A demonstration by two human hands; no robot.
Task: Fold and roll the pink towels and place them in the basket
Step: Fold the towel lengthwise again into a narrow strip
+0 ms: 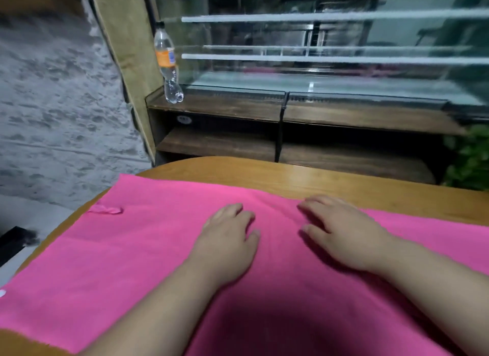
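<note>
A pink towel lies spread flat across the wooden table, reaching from the left edge to the right edge of the view. A small pink loop tag sticks up near its far left corner. My left hand rests palm down on the middle of the towel with relaxed fingers. My right hand lies palm down beside it, fingers pointing left, close to the towel's far edge. No basket is in view.
Behind the table stands a glass display case on a dark wooden shelf unit. A plastic bottle with an orange label stands on its left end. A green plant is at the far right. The floor lies to the left.
</note>
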